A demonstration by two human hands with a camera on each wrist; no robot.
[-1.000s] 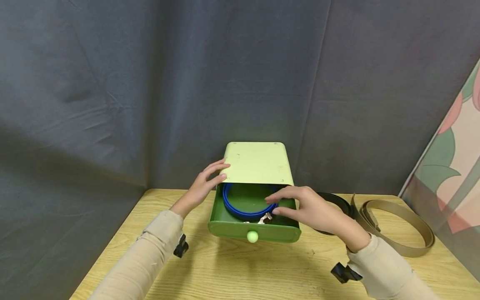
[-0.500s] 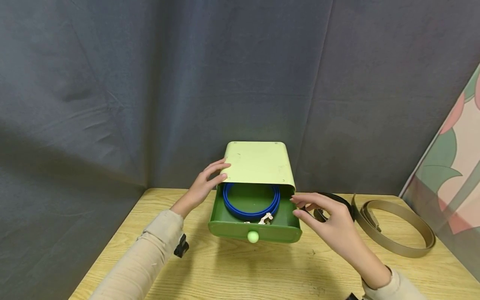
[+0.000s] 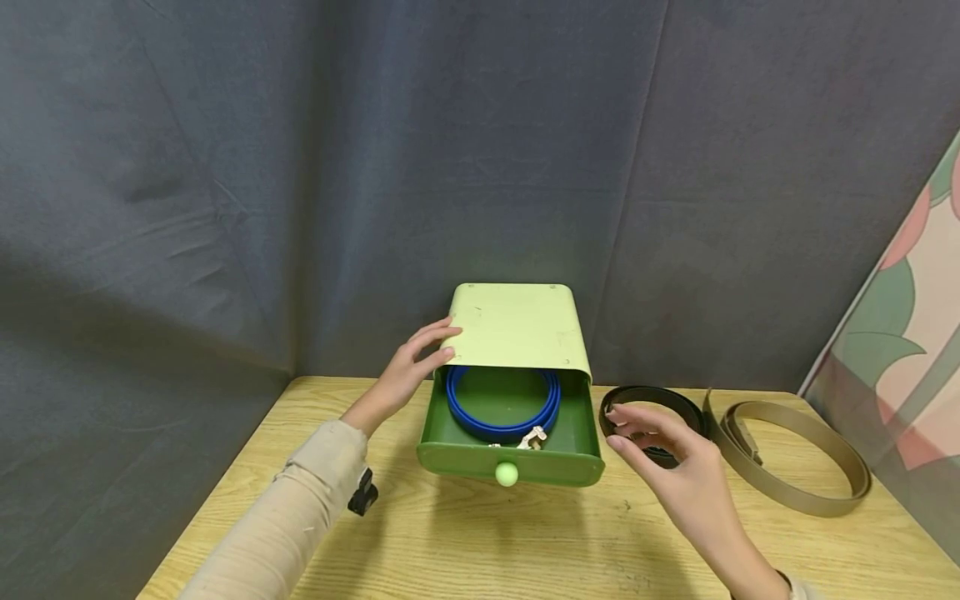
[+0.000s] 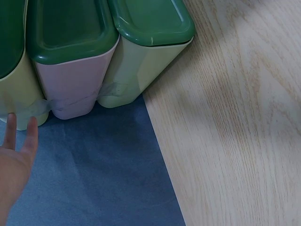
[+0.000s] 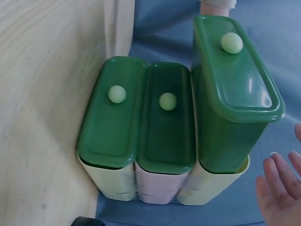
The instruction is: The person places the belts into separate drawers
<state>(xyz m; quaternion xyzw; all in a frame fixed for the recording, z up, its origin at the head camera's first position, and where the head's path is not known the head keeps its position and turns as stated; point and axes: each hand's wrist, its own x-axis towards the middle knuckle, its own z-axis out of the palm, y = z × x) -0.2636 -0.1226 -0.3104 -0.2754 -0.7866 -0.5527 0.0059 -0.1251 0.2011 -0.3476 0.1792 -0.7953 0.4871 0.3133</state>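
Observation:
My left hand rests its straight fingers on the left edge of a small cabinet's pale yellow-green top. In the right wrist view the cabinet's top drawer stands pulled out, its two lower ones closed. Inside the pulled-out green drawer lies a coiled blue belt with a silvery buckle. My right hand, thumb and fingers apart and holding nothing, hovers by a coiled black belt on the table, partly covering it from view.
To the right of the black belt, a coiled tan belt lies on the wood-grain table. A grey curtain hangs behind the cabinet. A flower-patterned panel borders the right side.
My right hand has drawn away from the blue belt and out of the drawer, moving right to the black belt. My left hand has stayed on the cabinet.

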